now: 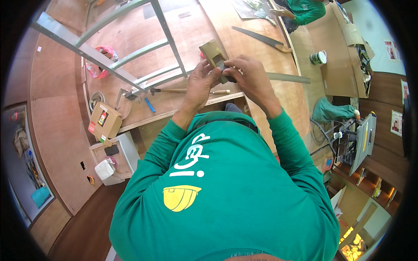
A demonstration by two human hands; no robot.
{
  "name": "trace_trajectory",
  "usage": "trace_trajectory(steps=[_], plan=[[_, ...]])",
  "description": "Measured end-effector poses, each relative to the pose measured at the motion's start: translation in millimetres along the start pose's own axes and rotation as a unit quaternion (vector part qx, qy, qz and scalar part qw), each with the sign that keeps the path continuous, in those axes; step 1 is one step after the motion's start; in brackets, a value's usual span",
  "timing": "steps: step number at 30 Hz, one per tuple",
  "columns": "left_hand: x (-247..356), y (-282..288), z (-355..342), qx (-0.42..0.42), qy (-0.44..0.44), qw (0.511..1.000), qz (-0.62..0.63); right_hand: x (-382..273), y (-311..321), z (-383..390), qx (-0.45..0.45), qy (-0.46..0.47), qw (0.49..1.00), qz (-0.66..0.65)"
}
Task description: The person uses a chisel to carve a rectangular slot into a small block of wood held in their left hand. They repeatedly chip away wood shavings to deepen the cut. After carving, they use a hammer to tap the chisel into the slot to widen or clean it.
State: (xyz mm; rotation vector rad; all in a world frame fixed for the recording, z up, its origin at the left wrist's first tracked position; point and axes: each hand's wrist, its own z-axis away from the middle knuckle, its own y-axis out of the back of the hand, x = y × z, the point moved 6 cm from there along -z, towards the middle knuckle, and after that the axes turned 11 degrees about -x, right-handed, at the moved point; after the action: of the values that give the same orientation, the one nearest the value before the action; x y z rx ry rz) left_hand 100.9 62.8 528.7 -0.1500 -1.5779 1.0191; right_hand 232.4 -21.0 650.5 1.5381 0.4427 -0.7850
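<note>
Plane [214, 54], a small wooden block with a slot in its top, sits in both hands above the near edge of the plywood bench [191, 30], just in front of the person's chest. Left hand [201, 82] has its fingers curled narrowly round the block's near left side, thumb up against it. Right hand [250, 76] grips from the right, fingers bent close over a dark part at the block's near end; whether that part is an iron or a separate piece I cannot tell. Both hands touch each other at the fingertips.

On the bench, a hammer [187, 91] with a wooden handle lies just beyond the left wrist, and a blue marker [149, 105] lies near it to the left. A handsaw [261, 39] rests farther back on the right, and a long metal rule [287, 78] runs out from behind the right hand. A metal ladder frame [130, 52] leans across the left of the bench. A cardboard box [104, 121] stands at the bench's left end, and a tin [318, 57] sits on a board to the right. Another person in a green sleeve [305, 11] works at the far end.

The plane's long axis runs from the hands up and to the left, away from the person, its far end tilted upward.
</note>
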Motion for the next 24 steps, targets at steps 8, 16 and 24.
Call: trace_trajectory(steps=[8,16,24], plan=[[0,0,4,-0.005,0.040,0.998,-0.038,2,-5,4,0.019,0.008,0.999,0.029],[-10,13,26,0.037,0.065,0.997,-0.008,16,-38,-9,-0.024,-0.003,0.999,-0.042],[-72,63,86,0.080,0.160,0.983,0.049,68,-118,10,-0.230,-0.108,0.931,-0.262]])
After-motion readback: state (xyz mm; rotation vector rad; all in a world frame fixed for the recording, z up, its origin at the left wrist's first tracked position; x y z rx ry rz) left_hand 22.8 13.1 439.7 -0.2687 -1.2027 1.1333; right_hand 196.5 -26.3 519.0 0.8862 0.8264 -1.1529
